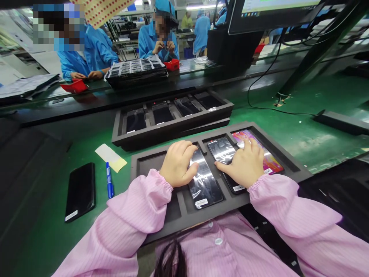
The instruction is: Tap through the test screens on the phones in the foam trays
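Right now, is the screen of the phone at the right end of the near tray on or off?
On. The rightmost phone shows a bright pink and orange picture, while the two phones beside it are dark.

Left hand [178, 163], right hand [245, 165] flat, palms down

Place: a phone assembly factory floor.
Work surface: a long green desk [288, 130] laid out as a production line.
Stock: dark foam trays [173, 127] with a phone in each slot.
Staff: co-workers [95, 54] in blue smocks and caps at facing stations.
Equipment: a monitor [273, 13] on a stand, with cables trailing.
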### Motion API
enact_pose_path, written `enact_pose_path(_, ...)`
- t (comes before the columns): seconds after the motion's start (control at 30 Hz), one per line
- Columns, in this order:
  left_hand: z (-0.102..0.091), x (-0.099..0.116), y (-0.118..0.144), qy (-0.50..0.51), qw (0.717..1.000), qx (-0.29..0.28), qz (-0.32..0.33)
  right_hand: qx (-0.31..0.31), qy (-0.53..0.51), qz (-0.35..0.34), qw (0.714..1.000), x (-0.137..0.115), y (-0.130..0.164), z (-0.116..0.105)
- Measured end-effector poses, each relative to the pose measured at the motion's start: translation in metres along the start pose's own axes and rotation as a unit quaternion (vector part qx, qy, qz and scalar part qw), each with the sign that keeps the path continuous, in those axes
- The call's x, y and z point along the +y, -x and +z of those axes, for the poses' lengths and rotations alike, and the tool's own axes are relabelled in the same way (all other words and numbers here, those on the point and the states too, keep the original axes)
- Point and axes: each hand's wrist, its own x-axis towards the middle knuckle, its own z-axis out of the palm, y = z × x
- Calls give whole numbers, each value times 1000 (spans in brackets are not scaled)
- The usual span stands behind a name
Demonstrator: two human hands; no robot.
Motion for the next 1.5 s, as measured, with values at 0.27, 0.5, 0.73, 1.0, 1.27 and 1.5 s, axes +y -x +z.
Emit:
enact_pose_path(0.27, -2, 0, -1, -13, 1000, -16, 12, -2, 32, 5, 999, 5, 5, -1)
enact_pose_path(0.5, 14, 1, -7, -33, 990, -121, 70, 41, -41, 9, 998, 20, 17, 1)
enact_pose_path(0.73, 27, -1, -12, -44, 985, -162, 48, 129, -198, -21, 971, 68, 21, -1)
enact_pose_path(1.0, 26, -1, -12, -13, 981, -195, 12, 213, -255, -14, 943, 109, 22, 1)
enact_pose_path(1.27, 5, -1, -11, -3, 991, -128, 46, 95, -282, -283, 912, 110, 20, 0)
enact_pose_path(1.5, -68, 28, 15, -24, 987, -158, -21, 12, -298, -359, 884, 122, 17, 5)
